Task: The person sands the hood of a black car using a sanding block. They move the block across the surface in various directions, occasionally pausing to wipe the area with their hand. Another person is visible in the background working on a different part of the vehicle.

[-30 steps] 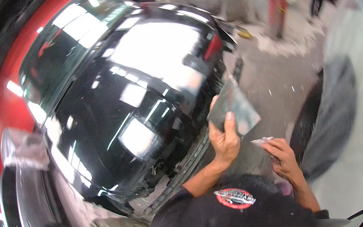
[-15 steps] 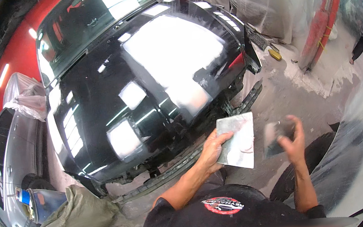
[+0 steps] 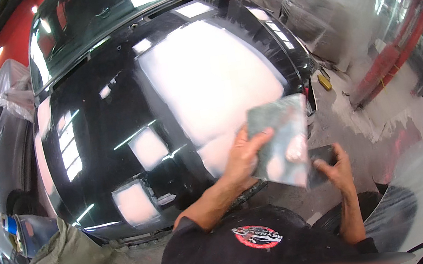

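My left hand (image 3: 243,155) grips the left edge of a flat, pale mixing board (image 3: 275,123), thumb on top. Whitish-pink paste (image 3: 296,148) is smeared over part of the board. In my right hand (image 3: 338,172) is a thin dark spreader (image 3: 325,154), held between thumb and fingers at the board's lower right edge. Whether it touches the board I cannot tell. Beyond my hands lies the black car hood (image 3: 97,148), with a large whitish filler patch (image 3: 214,72) and several smaller pale patches, such as one (image 3: 135,203) near its front.
A grey car (image 3: 6,155) stands at the left, beside an olive cloth bundle (image 3: 66,252). Plastic sheeting covers a bulky shape (image 3: 319,14) at the back right, near a red post (image 3: 396,60). A yellow object (image 3: 324,82) lies on the floor. Translucent sheeting (image 3: 419,189) hangs at the right.
My view has shifted closer over the hood. The board has moved up and toward the hood, and the spreader has come up against or just beneath its lower right edge.
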The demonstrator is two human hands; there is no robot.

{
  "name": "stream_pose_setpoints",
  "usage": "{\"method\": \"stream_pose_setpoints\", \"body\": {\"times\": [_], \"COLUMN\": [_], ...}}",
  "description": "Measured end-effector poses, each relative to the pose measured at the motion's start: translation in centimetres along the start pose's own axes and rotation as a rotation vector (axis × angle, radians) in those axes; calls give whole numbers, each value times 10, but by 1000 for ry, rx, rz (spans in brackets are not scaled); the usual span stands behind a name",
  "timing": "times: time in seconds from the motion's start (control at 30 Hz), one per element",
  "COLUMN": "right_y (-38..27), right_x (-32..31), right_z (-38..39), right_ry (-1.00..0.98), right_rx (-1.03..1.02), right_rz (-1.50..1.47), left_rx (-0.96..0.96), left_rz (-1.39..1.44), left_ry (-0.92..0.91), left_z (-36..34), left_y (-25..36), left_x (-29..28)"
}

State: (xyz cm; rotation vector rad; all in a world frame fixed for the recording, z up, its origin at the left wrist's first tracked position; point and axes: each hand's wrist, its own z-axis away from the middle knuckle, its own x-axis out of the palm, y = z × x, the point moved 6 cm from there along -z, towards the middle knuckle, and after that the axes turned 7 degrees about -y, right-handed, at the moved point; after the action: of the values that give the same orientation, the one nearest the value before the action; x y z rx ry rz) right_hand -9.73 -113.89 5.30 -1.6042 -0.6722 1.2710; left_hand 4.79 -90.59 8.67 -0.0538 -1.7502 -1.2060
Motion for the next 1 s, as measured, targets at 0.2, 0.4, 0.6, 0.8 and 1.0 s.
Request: {"method": "stream_pose_setpoints", "body": {"times": [0.2,0.4,0.6,0.8,1.0], "right_y": [-34,-118,-161,-146,-153], "right_x": [-10,45,82,118,100], "right_z": [-95,-156,-205,-189,-188], "right_ry": [239,-97,-360,-552,-685], "right_rx": [-291,-1063,-1258,-1265,-1117], "right_rz": [-446,334,246,256,118], "left_rx": [356,439,701,948,1150], "left_rz": [-287,-846,-963,-927,-1365], "left_ry": [338,436,464,820,1562], "left_z": [-23,-27,-46,-36,27], "left_y": [51,67,72,87,109], "left_x": [-57,-44,-5,-24,-20]}}
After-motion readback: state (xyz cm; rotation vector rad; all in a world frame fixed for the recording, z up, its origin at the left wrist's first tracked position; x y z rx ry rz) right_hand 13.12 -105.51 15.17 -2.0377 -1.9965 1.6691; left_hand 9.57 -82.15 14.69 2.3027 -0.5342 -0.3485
